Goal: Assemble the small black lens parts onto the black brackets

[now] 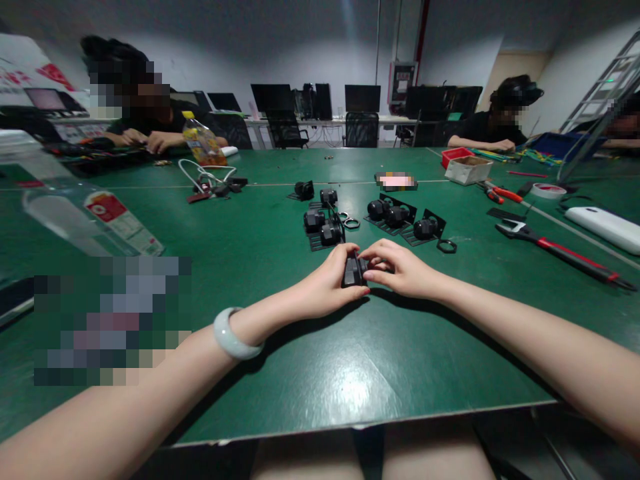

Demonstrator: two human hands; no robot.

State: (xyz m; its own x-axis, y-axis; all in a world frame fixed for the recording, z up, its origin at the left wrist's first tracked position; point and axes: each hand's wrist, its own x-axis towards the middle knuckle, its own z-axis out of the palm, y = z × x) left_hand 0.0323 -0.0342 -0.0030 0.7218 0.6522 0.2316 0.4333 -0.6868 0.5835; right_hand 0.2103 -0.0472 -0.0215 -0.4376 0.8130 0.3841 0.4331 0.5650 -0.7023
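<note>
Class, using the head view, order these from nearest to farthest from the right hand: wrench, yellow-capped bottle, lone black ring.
1. Lone black ring: just beyond the right hand, slightly right.
2. Wrench: farther right.
3. Yellow-capped bottle: far off, to the left.

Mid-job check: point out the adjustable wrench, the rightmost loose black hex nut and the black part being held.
Adjustable wrench [567, 253]: head view, on its handle.
Black hex nut [447, 251]: head view, on its near rim.
Held black part [353, 271]: head view, on its body.
</note>
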